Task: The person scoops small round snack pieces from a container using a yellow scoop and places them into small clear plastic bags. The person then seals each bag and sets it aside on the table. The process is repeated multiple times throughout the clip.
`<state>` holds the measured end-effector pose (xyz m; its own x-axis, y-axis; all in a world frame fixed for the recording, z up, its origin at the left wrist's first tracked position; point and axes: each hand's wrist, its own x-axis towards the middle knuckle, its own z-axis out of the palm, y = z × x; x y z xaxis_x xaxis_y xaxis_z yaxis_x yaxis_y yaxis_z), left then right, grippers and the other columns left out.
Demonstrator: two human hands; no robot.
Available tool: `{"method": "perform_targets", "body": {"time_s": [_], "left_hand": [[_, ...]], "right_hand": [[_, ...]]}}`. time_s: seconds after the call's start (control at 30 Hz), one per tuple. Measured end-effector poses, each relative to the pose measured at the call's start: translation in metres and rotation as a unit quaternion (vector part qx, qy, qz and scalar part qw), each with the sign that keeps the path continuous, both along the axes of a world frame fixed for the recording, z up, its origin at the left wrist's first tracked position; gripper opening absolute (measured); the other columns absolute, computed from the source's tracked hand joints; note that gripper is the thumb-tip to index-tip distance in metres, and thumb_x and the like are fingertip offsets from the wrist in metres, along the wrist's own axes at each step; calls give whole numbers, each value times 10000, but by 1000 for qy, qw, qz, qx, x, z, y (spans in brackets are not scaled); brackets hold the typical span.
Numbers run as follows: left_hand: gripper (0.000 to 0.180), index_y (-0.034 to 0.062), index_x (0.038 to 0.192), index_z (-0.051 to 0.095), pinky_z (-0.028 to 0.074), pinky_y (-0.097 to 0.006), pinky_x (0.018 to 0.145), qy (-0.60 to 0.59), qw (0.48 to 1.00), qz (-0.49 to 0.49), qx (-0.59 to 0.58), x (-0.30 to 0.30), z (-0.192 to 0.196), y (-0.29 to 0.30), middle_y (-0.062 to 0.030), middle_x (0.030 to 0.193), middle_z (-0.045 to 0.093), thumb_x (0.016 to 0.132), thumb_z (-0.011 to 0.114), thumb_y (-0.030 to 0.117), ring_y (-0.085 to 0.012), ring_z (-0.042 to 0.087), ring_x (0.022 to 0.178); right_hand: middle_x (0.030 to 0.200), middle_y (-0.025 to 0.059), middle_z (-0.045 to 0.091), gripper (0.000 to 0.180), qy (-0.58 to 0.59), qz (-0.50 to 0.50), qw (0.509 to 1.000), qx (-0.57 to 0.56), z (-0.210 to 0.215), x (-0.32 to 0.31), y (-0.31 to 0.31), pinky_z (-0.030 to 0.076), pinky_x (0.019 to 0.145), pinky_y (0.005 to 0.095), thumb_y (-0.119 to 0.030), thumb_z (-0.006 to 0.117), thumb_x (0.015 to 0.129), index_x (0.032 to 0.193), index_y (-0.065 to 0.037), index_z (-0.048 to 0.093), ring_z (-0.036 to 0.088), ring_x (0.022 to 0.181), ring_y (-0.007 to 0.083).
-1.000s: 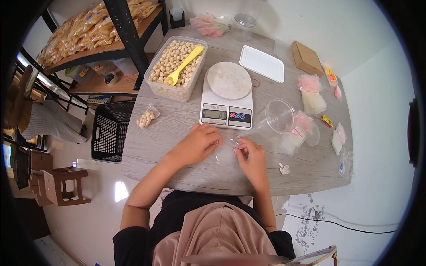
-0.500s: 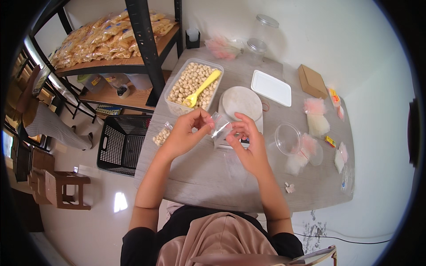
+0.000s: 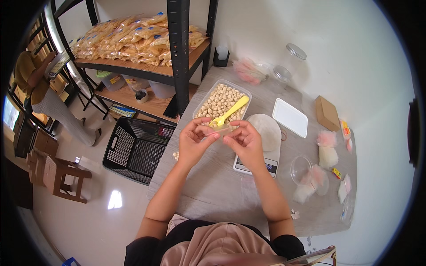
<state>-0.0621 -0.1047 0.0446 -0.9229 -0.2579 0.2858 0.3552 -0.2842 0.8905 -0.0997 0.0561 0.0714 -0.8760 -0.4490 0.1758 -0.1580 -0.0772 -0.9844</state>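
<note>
Shifted since the earlier frame from over the scale [image 3: 265, 131] to the near edge of the tub [image 3: 205, 98] — left hand [image 3: 194, 142] and right hand [image 3: 248, 144], slightly apart, fingertips pinching one small clear bag [image 3: 224, 131] between them. Impossible to tell: mouth open or closed. Probably best to part the plastic with light thumb pressure, clear of the yellow spoon [image 3: 237, 107]. Countable: two hands, one tub, one spoon, one scale, one white lid [image 3: 289, 117], one cardboard box [image 3: 327, 114]; pale round pieces [image 3: 222, 97] — too many to count.
</note>
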Motion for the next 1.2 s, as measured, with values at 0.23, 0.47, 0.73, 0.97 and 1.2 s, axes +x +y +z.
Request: {"method": "perform_targets", "body": {"time_s": [0.23,0.47,0.73,0.97,1.2], "left_hand": [[649,3,1359,404,457,-282,891,37,965,82,-246,1,0,-1,-79,854,713,788,713,21,-111,657,866],[701,33,1433,281,461,-310,894,64,931,95,-346,1,1,-4,-131,928,702,836,648,21,-232,678,909],[684,55,1432,302,456,-360,859,110,904,72,-406,0,-3,-7,-125,987,678,833,630,8,-297,599,963],[628,48,1334,426,398,-393,927,122,880,69,-454,2,5,-6,-115,1113,622,772,703,97,-297,558,1023],[619,45,1252,470,358,-372,871,78,881,59,-463,3,3,5,-111,1060,549,734,751,234,-259,514,987]], "right_hand": [[967,69,637,395,144,-11,989,31,3,-6,1,453,768,260,7,678,789,1150,-3,517,580,928,121],[986,79,640,103,266,22,955,132,27,-17,11,469,762,263,-33,593,853,935,7,640,605,877,162],[867,90,677,77,241,32,953,181,34,-18,11,498,651,252,2,654,774,844,28,673,635,707,149],[859,105,672,85,206,-5,967,149,33,-13,8,538,652,230,67,683,704,779,44,652,639,706,131],[859,105,666,72,208,-33,967,144,30,-11,1,540,659,238,77,672,704,757,43,637,640,730,135]]}}
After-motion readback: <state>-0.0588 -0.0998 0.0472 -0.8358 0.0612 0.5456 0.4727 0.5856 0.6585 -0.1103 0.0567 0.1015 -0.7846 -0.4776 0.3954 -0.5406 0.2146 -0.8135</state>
